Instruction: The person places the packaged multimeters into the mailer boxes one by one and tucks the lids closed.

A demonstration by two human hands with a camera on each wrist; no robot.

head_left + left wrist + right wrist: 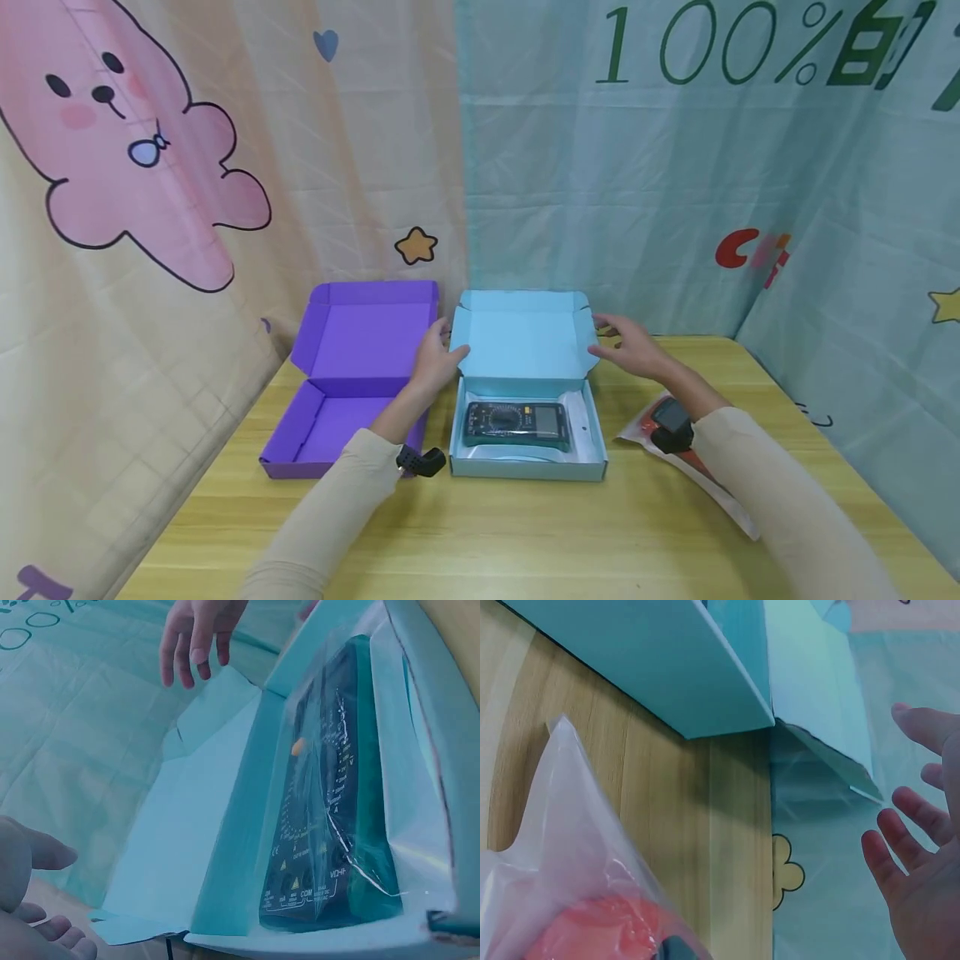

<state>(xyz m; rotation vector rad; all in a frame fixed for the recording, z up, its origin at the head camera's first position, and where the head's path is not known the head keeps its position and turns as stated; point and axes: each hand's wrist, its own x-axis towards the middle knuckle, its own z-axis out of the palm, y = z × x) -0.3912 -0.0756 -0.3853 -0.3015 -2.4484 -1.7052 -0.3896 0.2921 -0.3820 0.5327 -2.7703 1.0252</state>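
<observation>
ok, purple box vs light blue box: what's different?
Contents: the light blue box holds a plastic-wrapped multimeter; the visible part of the purple box shows nothing inside.
Place: in the head view, the purple box sits left of the light blue box.
Shared: both have attached lids, raised open.

Clock positions refer to the light-blue box, head view. Multimeter, inside: black face, white markings, green edge. Purple box, 9 o'clock: uniform colour. Pouch, 4 o'clock: whitish film, red content. Table: yellowish wood grain. Curtain, 10 o'clock: cream, pink bear print. Curtain, 1 o'clock: pale teal, dark-green lettering.
</observation>
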